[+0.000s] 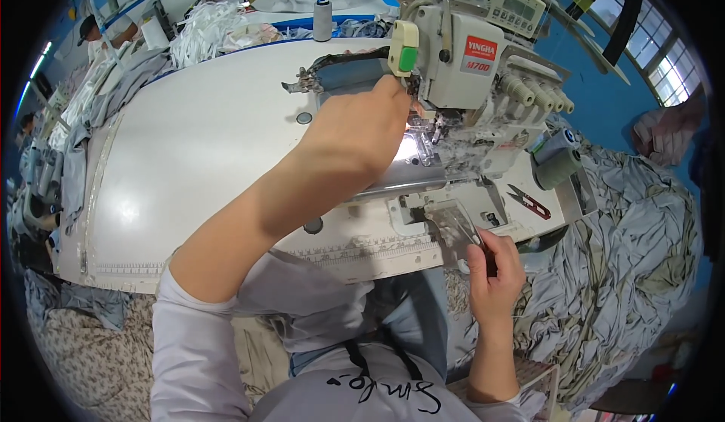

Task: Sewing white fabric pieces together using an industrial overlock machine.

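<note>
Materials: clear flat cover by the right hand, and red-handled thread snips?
Clear flat cover: probably glossy hard plastic, see-through with pale glints; glass possible. Red-handled thread snips: thin dark blades likely steel; handle plastic or painted metal, judging by its red colour.

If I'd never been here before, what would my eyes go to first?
Probably the big white overlock sewing machine at the upper right of the table, with the person's left hand raised beside it. Next, the huge heap of crumpled, greyish cloth filling the right side. Red-handled thread snips lie near the tabletop's right end.
</note>
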Demonstrator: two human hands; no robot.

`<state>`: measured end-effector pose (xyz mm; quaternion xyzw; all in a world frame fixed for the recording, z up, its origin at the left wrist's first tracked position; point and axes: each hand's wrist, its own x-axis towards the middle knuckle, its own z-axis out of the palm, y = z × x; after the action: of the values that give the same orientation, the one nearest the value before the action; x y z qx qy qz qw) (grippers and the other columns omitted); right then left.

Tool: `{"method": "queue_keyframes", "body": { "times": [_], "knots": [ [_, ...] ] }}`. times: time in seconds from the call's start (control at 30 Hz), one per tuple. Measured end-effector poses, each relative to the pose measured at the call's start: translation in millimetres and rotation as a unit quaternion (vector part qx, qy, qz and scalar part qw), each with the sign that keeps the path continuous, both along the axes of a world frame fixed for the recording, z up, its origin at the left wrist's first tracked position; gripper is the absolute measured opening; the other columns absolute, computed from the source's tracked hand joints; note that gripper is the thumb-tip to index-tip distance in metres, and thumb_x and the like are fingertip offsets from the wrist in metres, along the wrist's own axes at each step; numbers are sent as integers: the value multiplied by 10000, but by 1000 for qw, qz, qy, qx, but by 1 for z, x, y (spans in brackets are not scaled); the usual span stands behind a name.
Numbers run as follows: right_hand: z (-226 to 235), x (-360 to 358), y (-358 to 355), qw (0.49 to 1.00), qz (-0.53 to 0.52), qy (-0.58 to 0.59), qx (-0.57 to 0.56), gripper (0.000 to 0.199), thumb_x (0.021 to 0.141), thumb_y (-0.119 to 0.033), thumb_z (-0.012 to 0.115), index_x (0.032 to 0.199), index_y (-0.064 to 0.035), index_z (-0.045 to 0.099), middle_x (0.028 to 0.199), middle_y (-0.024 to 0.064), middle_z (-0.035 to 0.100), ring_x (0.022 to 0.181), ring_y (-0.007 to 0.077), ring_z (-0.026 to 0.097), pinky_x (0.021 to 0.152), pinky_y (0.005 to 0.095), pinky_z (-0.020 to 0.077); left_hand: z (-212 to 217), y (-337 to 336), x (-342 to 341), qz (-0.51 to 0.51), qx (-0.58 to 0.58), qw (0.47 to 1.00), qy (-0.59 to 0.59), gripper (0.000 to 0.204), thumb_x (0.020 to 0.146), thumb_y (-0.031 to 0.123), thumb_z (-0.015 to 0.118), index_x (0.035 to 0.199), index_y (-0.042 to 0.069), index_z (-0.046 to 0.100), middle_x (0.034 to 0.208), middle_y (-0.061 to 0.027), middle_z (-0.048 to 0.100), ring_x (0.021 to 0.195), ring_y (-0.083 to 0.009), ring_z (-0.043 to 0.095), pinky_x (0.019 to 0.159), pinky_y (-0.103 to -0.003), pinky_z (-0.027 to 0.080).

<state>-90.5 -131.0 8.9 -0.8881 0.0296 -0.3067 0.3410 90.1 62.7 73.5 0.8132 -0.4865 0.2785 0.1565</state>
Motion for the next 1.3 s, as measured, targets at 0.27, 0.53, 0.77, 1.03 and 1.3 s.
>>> {"method": "queue_keyframes", "body": {
  "times": [0.27,0.53,0.77,1.03,1.3],
  "knots": [
    [2,0,-8,1000,-4,-8,-6,187,832,-54,649,1011,-4,631,751,58,546,623,138,508,562,247,407,7,1,-3,-64,-37,996,55,210,767,86,638,939,9,546,855,-124,544,731,-299,567,642,-388,460],
    [-3,0,-7,1000,8,-8,-6,202,804,-52,665,999,-7,639,746,70,561,617,161,520,562,258,416,2,-2,12,-40,-34,997,59,100,737,80,645,826,36,652,804,-90,586,805,-271,567,714,-381,477],
    [-11,-3,-11,1000,-2,-11,-4,206,792,-38,665,995,-11,642,737,67,558,610,154,524,554,251,415,-1,-1,21,-79,-82,988,108,98,765,111,607,810,57,676,842,-71,624,855,-250,535,832,-347,382],
    [-17,0,-22,999,-48,-6,17,298,698,-43,764,970,-9,645,732,57,555,609,136,535,524,246,412,0,0,24,-59,-110,975,182,129,820,119,559,796,59,671,810,-57,628,820,-255,526,831,-345,378],
    [-14,11,-36,1000,2,-21,-19,291,678,-70,778,936,-14,656,718,71,592,611,155,571,516,250,422,4,0,19,3,-108,987,117,65,799,84,608,774,54,660,746,-63,609,759,-266,521,757,-356,402]
  ]
}}
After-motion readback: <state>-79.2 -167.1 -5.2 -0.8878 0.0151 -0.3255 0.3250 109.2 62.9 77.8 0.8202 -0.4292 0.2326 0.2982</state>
